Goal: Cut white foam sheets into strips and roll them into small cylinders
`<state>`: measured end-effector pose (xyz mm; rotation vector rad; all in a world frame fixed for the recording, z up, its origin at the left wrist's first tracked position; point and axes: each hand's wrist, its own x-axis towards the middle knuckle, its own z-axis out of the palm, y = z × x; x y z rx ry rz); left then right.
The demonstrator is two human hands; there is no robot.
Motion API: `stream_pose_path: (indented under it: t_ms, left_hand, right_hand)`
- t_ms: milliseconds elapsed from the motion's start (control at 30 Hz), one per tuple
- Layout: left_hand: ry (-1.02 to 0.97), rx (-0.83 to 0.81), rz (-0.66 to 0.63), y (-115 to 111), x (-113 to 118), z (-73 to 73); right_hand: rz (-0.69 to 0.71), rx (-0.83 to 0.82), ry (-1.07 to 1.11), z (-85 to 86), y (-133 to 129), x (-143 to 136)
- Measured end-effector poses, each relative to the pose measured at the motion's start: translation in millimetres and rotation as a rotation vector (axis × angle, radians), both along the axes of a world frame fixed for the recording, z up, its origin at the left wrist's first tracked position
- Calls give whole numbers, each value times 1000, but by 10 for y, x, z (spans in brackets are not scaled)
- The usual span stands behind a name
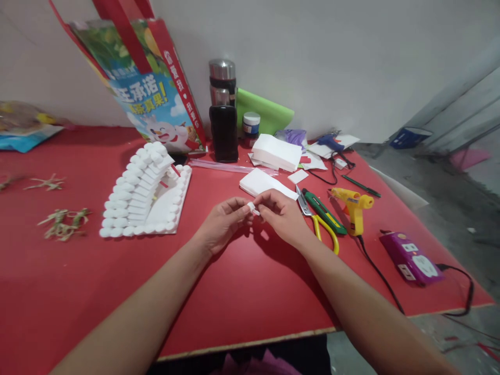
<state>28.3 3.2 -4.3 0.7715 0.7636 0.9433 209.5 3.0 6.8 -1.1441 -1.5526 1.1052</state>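
Note:
Between the fingertips of both hands is a small white piece (252,207), perhaps paper or foam; its exact kind is too small to tell. My left hand (224,221) pinches it from the left. From the right, my right hand (283,213) grips it with thumb and forefinger. Both hands hover above the red table, just in front of a stack of folded white paper (265,183). To the left stands a white model staircase (144,192) edged with rounded white pieces. Scissors with yellow handles (318,224) and a green utility knife (324,211) lie beside my right hand.
A yellow glue gun (353,205) and a purple power box (414,260) with cords occupy the right side. Behind are a thermos (222,73), a black phone (224,134) and a printed bag (144,88). Woven straw figures (64,223) lie at left.

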Motion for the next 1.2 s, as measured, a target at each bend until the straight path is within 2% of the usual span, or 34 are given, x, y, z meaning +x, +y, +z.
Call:
stream_pose_path:
  t_ms: [267,600,767,1000,1200]
  left_hand:
    - [23,-32,72,-11,2,26]
    - [27,2,113,7,14,44]
    - [37,-7,146,20,16,30]
    - [23,-16,155,17,17,13]
    - [26,-19,127,2,9,27]
  right_hand:
    - [-17,87,-27,41,10,9]
    - [-14,76,-12,47,7,1]
    - [-56,88,-13,58,7,23]
    - [-10,146,220,57,3,19]
    - [27,161,248,37,-4,13]
